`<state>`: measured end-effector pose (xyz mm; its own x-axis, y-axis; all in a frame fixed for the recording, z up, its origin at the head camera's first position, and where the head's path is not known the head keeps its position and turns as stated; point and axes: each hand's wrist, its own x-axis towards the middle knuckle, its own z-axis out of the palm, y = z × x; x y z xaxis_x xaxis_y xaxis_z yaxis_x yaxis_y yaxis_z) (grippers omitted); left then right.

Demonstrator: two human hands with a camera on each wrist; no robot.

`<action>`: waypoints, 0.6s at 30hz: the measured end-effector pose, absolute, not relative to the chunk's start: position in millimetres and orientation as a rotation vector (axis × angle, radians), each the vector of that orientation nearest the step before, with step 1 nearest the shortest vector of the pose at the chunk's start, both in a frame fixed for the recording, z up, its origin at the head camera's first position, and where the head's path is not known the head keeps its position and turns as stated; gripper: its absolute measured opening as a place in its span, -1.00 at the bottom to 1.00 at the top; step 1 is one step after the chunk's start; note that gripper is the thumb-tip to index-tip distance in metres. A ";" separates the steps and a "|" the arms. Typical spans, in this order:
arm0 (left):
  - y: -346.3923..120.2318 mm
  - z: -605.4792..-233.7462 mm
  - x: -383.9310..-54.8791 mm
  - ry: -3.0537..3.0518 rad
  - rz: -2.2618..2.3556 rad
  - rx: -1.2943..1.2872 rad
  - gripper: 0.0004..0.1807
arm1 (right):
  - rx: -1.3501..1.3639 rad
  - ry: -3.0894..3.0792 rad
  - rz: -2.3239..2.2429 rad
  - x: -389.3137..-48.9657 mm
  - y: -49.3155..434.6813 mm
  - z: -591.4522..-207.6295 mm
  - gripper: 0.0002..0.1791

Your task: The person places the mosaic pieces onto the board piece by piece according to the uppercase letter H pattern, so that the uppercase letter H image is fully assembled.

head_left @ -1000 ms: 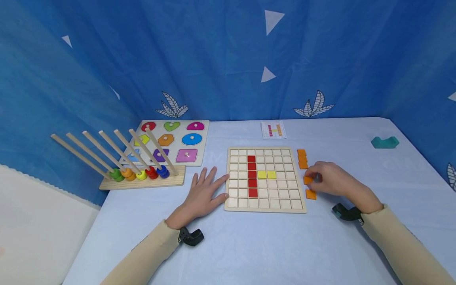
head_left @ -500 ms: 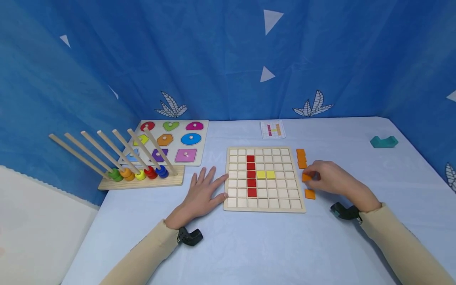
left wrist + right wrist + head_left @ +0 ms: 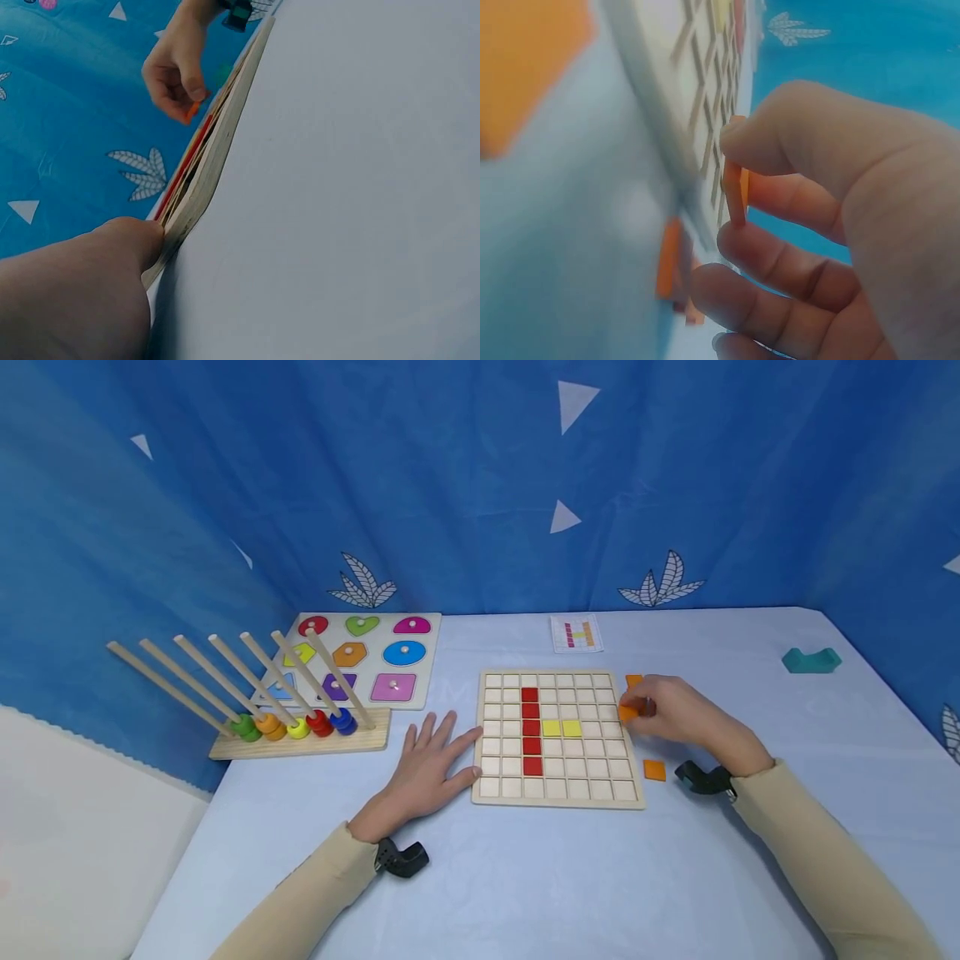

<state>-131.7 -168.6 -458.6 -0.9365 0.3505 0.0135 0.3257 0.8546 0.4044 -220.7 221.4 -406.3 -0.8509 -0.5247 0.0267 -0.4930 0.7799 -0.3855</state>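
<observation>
- Our right hand [image 3: 670, 712] has just shifted: half a second ago it was farther from the grid board [image 3: 558, 803], down by its right-hand side; now it is at that edge, a little farther toward the board's far end.
- Its fingers pinch the held orange tile [image 3: 736, 187] between thumb and fingertips. We see the tile tilted on edge at the board's right border; whether it touches the wood we cannot tell.
- We read this as a tile on its way to the board, not yet set. No orange piece lies in any cell we can see, so the orange part of the pattern seems yet to begin.
- On the board, five red tiles [image 3: 531, 727] stand in one column, and two yellow tiles [image 3: 551, 727] run to the right from the middle red one; these have not changed.
- Right of the board, on the tabletop [image 3: 555, 885], we see one near orange tile [image 3: 654, 769], and a far orange tile [image 3: 633, 680] partly covered by the hand.
- Our left hand [image 3: 426, 770] has not moved: fingers spread, grasping nothing, two fingertips against the board's left edge.
- Beyond the board's far edge lies a printed card [image 3: 576, 633] with red, yellow and orange marks.
</observation>
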 end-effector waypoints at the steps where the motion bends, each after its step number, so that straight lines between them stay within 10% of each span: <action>1: -168.4 -458.6 -131.8 2.967 0.629 0.542 -0.31 | -0.830 2.885 -0.597 -222.8 219.6 -406.3 -0.71; 18: -167.7 -460.7 -133.0 2.982 0.614 0.548 -0.31 | -0.823 2.825 -0.620 -247.6 181.7 -404.0 -0.67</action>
